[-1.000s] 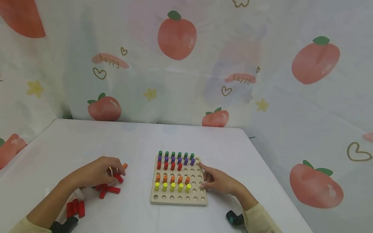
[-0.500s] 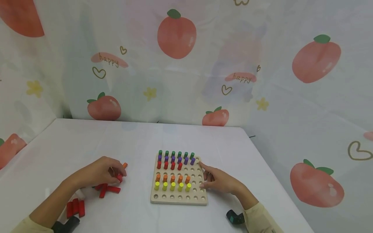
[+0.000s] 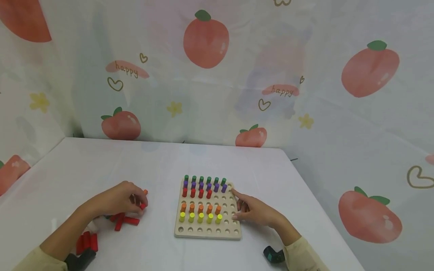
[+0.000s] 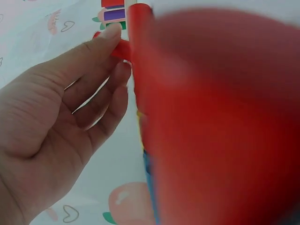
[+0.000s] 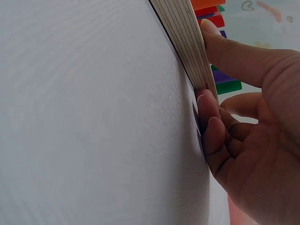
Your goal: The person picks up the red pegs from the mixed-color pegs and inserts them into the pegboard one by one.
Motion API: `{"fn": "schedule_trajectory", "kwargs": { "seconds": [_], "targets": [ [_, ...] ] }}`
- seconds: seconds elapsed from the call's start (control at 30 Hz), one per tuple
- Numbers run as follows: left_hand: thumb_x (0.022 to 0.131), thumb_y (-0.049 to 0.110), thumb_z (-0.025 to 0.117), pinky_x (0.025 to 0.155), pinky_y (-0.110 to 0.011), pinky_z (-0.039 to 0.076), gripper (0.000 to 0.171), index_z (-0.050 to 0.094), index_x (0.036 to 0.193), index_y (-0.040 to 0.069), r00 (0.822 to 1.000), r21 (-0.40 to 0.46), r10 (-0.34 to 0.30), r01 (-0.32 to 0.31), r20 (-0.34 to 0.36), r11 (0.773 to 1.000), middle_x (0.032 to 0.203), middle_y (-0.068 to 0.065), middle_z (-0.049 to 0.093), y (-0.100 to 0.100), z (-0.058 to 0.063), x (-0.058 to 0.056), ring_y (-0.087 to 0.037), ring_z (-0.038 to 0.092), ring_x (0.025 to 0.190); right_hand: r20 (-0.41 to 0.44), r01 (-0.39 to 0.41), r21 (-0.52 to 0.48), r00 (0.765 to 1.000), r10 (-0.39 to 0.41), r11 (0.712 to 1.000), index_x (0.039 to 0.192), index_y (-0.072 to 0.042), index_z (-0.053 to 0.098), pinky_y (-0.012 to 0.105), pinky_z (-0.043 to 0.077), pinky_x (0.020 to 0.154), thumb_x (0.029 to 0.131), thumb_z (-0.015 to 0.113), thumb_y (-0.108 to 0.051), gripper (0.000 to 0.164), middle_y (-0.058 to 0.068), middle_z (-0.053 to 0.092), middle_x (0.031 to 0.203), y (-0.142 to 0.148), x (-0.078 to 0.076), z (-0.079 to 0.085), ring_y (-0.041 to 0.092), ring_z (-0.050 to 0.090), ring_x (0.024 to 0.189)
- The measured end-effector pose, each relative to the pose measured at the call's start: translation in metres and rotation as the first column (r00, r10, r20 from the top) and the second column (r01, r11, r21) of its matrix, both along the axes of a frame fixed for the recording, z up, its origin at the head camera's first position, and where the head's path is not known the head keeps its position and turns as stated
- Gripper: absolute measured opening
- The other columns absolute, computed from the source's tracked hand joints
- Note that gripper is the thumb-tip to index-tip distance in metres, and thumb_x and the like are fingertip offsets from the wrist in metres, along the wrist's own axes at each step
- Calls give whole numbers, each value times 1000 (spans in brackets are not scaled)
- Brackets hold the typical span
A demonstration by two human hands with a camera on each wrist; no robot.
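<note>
My left hand (image 3: 118, 201) pinches a red peg (image 4: 123, 49) between thumb and fingertips, just above the table at the left. More red pegs (image 3: 131, 221) lie loosely under and beside that hand. A wooden pegboard (image 3: 210, 234) stands mid-table, with rows of green, purple, red, orange and yellow pegs upright in its holes. The red row holds fewer pegs than the others, and the nearest row of holds is bare. My right hand (image 3: 255, 211) grips the board's right edge, its thumb (image 5: 234, 56) on the upper edge and curled fingers against the side.
Red pegs (image 3: 86, 241) lie together near the left forearm, and an orange peg (image 3: 145, 192) lies beyond the left hand. A large blurred red peg (image 4: 225, 131) fills much of the left wrist view. Dark wrist devices (image 3: 274, 255) sit by both sleeves. A fruit-print cloth (image 3: 203, 94) hangs behind the table.
The left hand's fingers have closed in on a red peg, and that hand has shifted slightly right. The right hand and the pegboard have stayed in place.
</note>
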State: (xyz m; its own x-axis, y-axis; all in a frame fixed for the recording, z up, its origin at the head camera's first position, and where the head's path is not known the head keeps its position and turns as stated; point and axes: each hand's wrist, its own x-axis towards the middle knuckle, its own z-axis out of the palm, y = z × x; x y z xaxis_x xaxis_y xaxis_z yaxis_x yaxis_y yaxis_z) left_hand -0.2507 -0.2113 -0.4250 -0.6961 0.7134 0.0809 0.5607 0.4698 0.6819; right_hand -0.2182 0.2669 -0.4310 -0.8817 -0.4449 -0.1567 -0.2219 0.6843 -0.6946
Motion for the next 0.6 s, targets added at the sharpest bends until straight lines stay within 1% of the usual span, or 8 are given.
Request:
{"fn": "schedule_trajectory", "kwargs": {
  "seconds": [0.13, 0.23, 0.3, 0.43, 0.5, 0.6],
  "targets": [
    [88, 8, 83, 72, -27, 57, 18, 78, 100, 20, 998, -48, 14, -16, -57, 999, 89, 15, 67, 7, 8, -4, -12, 61, 82, -8, -10, 8, 1000, 10, 1000, 162, -5, 30, 30, 43, 70, 92, 81, -31, 90, 4, 55, 105, -1, -1, -1, 20, 51, 87],
    [88, 9, 84, 76, -30, 58, 19, 78, 103, 19, 996, -69, 34, -39, -79, 997, 93, 15, 68, 16, 16, -6, -14, 61, 87, -10, -12, 10, 1000, 12, 1000, 162, -5, 31, 30, 43, 70, 92, 81, -31, 90, 4, 56, 104, -2, -2, -1, 20, 51, 87],
    [87, 10, 84, 77, -32, 58, 19, 78, 104, 18, 996, -64, 33, -38, -84, 997, 95, 15, 69, 24, 20, -7, -13, 62, 88, -9, -9, 16, 1000, 9, 1000, 162, -5, 31, 31, 43, 70, 92, 81, -32, 90, 4, 55, 103, -1, -1, -1, 20, 51, 88],
    [88, 11, 85, 77, -30, 58, 19, 78, 105, 16, 995, -45, 22, -27, -102, 999, 97, 13, 70, 43, 29, -11, -12, 63, 89, -15, 12, 36, 1000, -11, 999, 162, -6, 32, 31, 43, 70, 91, 81, -33, 90, 3, 55, 103, 0, 0, 0, 20, 51, 87],
    [88, 10, 84, 77, -28, 57, 20, 78, 105, 15, 995, -47, 25, -29, -101, 998, 97, 12, 70, 52, 32, -12, -11, 63, 90, -16, 17, 36, 1000, -17, 999, 161, -6, 33, 31, 43, 70, 91, 81, -33, 90, 3, 55, 103, 0, 0, 0, 20, 51, 87],
    [89, 9, 83, 82, -32, 58, 19, 77, 106, 15, 996, -49, 21, -26, -92, 998, 98, 9, 71, 62, 34, -13, -11, 63, 91, -4, 15, 15, 1000, -15, 1000, 161, -5, 33, 30, 43, 69, 91, 82, -31, 89, 4, 55, 104, -1, 1, -1, 20, 51, 87]
  ]
}}
